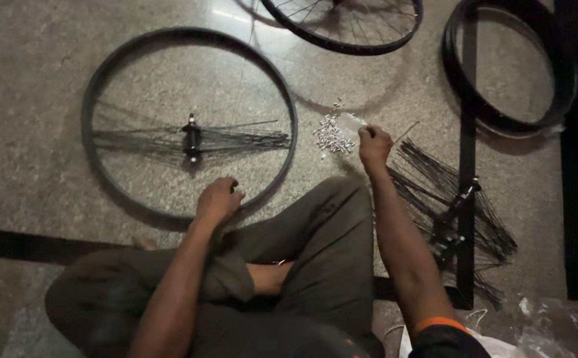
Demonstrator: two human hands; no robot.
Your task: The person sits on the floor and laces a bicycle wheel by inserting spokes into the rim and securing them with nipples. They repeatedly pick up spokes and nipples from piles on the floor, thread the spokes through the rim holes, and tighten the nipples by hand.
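A rim [96, 86] lies flat on the floor [30, 53], its hub [191, 138] trailing loose spokes [249, 140]. The left hand [218, 199] curls shut on its near edge. The right hand [374, 144] pinches at a nipple pile [332, 134]; what it grips cannot be told. More spokes [448, 192] lie right.

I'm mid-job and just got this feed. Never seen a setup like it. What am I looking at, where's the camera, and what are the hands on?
There is no machine here: a person sits cross-legged on a stone floor, and the single camera on their head looks down. The left hand rests on a black bicycle rim with loose spokes on a hub. The right hand reaches into a pile of small silver nipples; whether it pinches one is unclear. A bundle of black spokes lies to the right, with two more wheels at the top.
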